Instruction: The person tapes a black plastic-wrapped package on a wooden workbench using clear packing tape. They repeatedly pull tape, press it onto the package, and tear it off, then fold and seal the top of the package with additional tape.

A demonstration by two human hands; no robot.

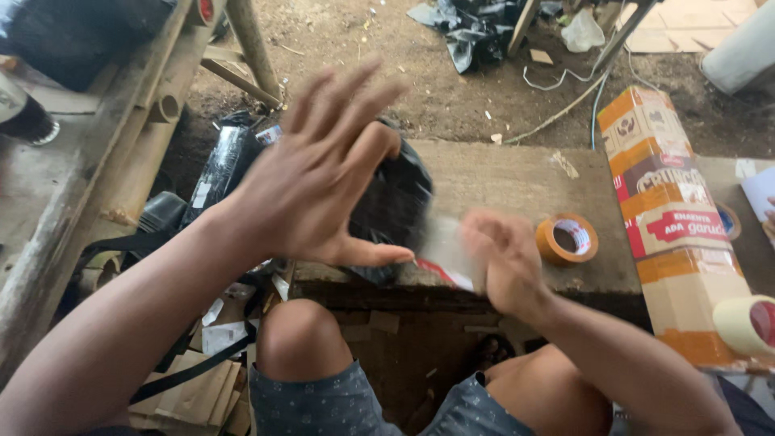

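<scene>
- Black bag (395, 198) sits on the wooden bench (517, 182), behind both hands.
- Left hand (319, 173) spreads its fingers wide, palm against the bag.
- Right hand (504, 254), blurred, pinches a clear wrapper (444, 254).
- Tape roll (567, 238) lies just beside it.

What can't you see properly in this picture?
- Right hand: blurred by motion; its grip is unclear.
- Clear packet it holds: smeared, contents unreadable.
- Black bag: mostly hidden behind the left hand.
- Pale tape roll: cut off by the right edge.
- Box: its lower end is hidden by that roll.
</scene>
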